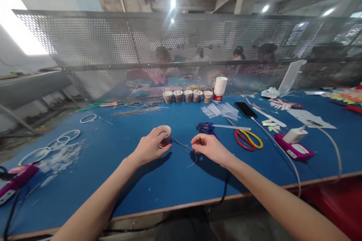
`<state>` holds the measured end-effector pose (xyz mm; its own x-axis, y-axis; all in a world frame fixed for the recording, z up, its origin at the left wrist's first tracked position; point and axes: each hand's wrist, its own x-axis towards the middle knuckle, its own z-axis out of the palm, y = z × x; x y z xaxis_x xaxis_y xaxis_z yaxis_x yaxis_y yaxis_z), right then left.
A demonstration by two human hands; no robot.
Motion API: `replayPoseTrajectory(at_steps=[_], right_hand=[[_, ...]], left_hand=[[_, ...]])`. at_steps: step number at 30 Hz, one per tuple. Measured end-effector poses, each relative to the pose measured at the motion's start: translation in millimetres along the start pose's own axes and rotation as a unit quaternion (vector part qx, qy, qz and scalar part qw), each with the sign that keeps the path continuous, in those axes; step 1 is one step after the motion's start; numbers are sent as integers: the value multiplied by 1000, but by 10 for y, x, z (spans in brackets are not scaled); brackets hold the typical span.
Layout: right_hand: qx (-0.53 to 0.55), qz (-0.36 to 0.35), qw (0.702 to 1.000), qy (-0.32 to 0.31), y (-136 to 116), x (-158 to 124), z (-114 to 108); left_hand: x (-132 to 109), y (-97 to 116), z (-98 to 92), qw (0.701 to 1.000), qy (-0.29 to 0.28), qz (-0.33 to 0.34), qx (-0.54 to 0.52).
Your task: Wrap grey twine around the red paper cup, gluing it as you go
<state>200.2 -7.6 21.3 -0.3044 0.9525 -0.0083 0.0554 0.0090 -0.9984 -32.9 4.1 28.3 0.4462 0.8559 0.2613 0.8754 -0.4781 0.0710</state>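
Note:
In the head view my left hand [152, 145] is wrapped over a small paper cup [166, 132], which it holds near the table top. Much of the cup lies hidden under the fingers. A thin grey cord [181, 143] runs from the cup's right side towards my right hand [207, 147] and bends there, its loose end trailing down. The fingers of my right hand are pinched together at this bend. Just behind that hand lies a blue glue gun [206, 127] with a clear glue stick [232, 127]. Scissors [244, 139] with red and yellow handles rest to the right.
Several cord-wrapped cups [188, 96] with handles line the back, beside stacked paper cups [220, 86]. A phone [245, 109] and a purple power strip [294, 147] with a cable are on the right. White rings [63, 138] and another strip [18, 180] lie left.

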Motion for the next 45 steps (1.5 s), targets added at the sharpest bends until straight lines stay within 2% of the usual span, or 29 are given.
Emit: replayPoseTrajectory(at_steps=[5,8,12,17,21,25,29,34,39,41,43,45], right_hand=[[-58,-15,998,5,-39,-6,53],[-80,-24,997,1,-79,-95,87],[-86,-41,995,-34,-139,-238,193],[-91,-57,992,-65,-220,-323,366],[-86,-56,991,-88,-266,-308,374],[-102,-77,991,-45,-278,-250,279],[-209,-148,967,10,-252,-140,280],[-328,-247,912,9,-271,58,493],[-391,-280,877,-6,-372,219,744],[-419,-288,861,-22,-409,296,871],[-449,-296,843,-39,-441,390,1035],[-470,-291,831,-60,-470,493,1236]], left_hand=[[-133,28,-96,999,27,12,34],[-262,83,-103,994,67,65,52],[-349,224,13,988,82,125,-38],[-286,337,110,980,52,91,-171],[-349,289,-24,964,36,43,-261],[-593,83,-236,952,51,-41,-298],[-856,-202,-397,938,92,-174,-285],[-1128,-454,-588,901,159,-295,-276],[-1409,-750,-940,859,245,-410,-183],[-1493,-940,-1047,853,253,-446,-98],[-1547,-1154,-1086,888,201,-412,-29],[-1576,-1352,-1064,895,177,-409,-28]])
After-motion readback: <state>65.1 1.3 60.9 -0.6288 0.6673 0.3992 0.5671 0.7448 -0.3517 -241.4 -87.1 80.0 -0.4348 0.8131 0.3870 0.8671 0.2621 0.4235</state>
